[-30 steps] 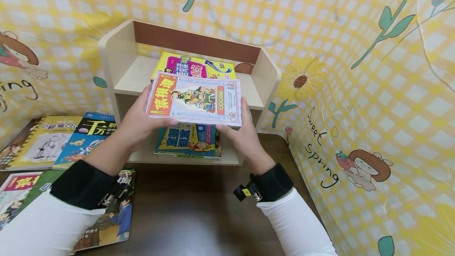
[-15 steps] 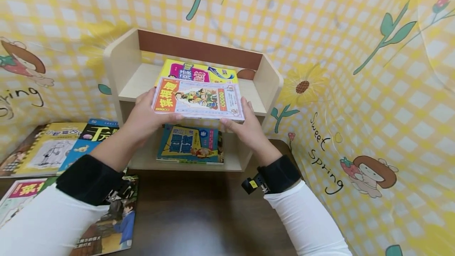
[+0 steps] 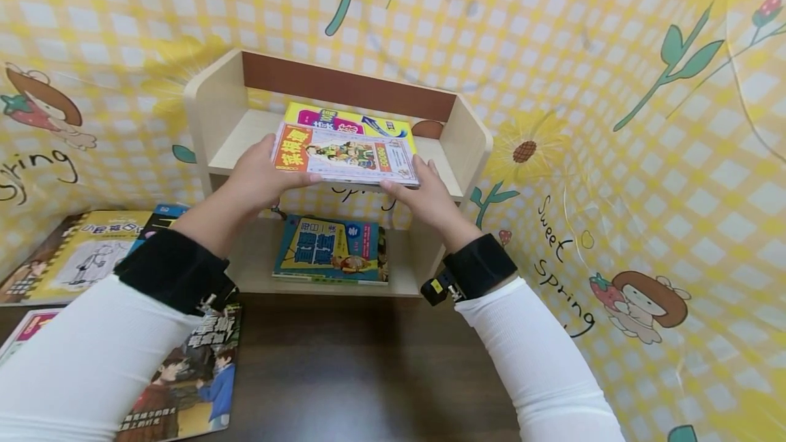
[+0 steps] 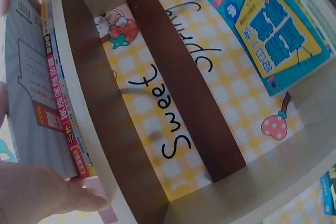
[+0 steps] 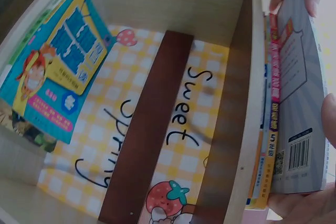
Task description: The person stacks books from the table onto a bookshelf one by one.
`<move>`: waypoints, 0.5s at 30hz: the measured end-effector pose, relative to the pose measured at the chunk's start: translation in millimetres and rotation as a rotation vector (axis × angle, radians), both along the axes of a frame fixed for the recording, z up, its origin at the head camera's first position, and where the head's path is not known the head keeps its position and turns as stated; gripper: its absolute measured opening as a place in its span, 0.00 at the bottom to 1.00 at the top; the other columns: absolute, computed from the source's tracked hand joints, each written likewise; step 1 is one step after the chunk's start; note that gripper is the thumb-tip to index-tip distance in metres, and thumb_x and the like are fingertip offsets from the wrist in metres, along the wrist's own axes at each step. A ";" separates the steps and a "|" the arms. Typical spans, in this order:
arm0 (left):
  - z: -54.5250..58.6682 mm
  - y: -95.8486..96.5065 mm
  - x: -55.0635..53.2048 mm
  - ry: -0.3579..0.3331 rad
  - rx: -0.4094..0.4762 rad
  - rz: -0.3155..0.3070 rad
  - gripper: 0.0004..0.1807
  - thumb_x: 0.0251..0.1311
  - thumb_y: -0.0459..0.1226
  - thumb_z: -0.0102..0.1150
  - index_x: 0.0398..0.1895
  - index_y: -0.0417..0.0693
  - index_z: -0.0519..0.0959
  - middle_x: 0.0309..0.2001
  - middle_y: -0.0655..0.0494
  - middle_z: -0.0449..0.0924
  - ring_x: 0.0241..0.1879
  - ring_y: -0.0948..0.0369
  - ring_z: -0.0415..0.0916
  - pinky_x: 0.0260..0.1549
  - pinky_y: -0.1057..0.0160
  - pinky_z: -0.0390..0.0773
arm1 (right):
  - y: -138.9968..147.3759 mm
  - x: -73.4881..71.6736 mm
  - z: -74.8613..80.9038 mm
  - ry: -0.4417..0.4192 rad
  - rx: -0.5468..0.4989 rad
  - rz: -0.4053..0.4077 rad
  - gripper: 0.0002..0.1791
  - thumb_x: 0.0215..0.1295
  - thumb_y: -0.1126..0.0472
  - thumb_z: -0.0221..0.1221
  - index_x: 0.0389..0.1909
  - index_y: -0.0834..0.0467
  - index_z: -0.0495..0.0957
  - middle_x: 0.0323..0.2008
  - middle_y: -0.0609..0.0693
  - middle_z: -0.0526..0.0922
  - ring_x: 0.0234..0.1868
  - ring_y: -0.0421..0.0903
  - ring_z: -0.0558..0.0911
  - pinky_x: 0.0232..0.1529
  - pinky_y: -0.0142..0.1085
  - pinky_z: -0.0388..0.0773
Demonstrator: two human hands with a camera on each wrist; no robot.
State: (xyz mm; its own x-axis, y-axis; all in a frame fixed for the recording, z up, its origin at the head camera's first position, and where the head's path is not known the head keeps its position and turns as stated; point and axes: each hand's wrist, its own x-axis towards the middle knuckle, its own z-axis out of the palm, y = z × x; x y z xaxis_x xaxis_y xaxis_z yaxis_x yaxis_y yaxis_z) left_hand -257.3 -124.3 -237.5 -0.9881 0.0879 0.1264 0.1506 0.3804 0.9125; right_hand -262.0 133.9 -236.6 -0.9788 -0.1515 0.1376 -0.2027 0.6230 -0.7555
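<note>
Both hands hold a thin book [image 3: 346,155] with a pale cover and red title panel, one hand at each short end. My left hand [image 3: 260,172] grips its left end, thumb along the front edge. At the other end, my right hand [image 3: 432,198] pinches the corner with the thumb in front. The book lies nearly flat over a yellow book [image 3: 374,124] on the upper shelf [image 3: 242,129], overlapping its front part. From below, the right wrist view shows the held book's grey back cover [image 5: 299,93] close to the spines of the stacked books [image 5: 272,103].
A small wooden bookshelf [image 3: 473,138] stands against a yellow checked cloth [image 3: 534,33]. Its lower shelf [image 3: 405,271] bears a short stack with a blue book [image 3: 331,249] on top. More books, including a spiral-bound one [image 3: 92,251] and a comic-style one [image 3: 196,380], lie at the left.
Both hands have carried the pale book forward over the upper shelf and tilted it flatter, lowering it toward the yellow book. The lower stack shows more fully now.
</note>
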 end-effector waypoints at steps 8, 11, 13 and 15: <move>11.0 1.3 -14.2 0.001 -0.208 -0.016 0.46 0.58 0.49 0.66 0.72 0.41 0.54 0.63 0.38 0.65 0.59 0.43 0.64 0.54 0.44 0.69 | 0.4 -10.7 2.9 -0.022 0.105 -0.042 0.49 0.64 0.41 0.59 0.77 0.56 0.45 0.76 0.54 0.46 0.76 0.50 0.34 0.74 0.48 0.40; 12.3 -0.8 -18.4 -0.011 -0.248 -0.021 0.46 0.58 0.50 0.66 0.72 0.40 0.53 0.63 0.37 0.65 0.59 0.43 0.64 0.58 0.42 0.66 | -1.4 -14.0 3.6 -0.032 0.122 -0.042 0.49 0.63 0.40 0.59 0.77 0.55 0.45 0.76 0.55 0.49 0.76 0.51 0.43 0.73 0.47 0.46; 12.3 -2.1 -20.7 -0.022 -0.260 -0.018 0.47 0.58 0.50 0.65 0.72 0.40 0.53 0.62 0.37 0.65 0.59 0.42 0.64 0.58 0.42 0.66 | -2.7 -16.2 4.0 -0.038 0.126 -0.039 0.49 0.63 0.39 0.59 0.76 0.55 0.46 0.74 0.56 0.53 0.73 0.51 0.52 0.71 0.45 0.52; 12.4 -2.8 -23.0 -0.021 -0.270 -0.015 0.48 0.58 0.51 0.65 0.72 0.39 0.52 0.62 0.36 0.65 0.59 0.42 0.64 0.59 0.41 0.65 | -3.8 -18.7 4.5 -0.043 0.125 -0.038 0.49 0.62 0.39 0.60 0.76 0.55 0.47 0.72 0.56 0.56 0.69 0.51 0.59 0.69 0.44 0.58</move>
State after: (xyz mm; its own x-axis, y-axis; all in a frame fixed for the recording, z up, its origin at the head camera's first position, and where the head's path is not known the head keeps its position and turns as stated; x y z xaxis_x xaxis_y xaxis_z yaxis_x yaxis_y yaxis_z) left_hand -280.3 -127.0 -225.2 -0.9886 0.1301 0.0755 0.1398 0.6084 0.7812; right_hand -280.7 130.0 -232.1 -0.9888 -0.1275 0.0778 -0.1462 0.7195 -0.6789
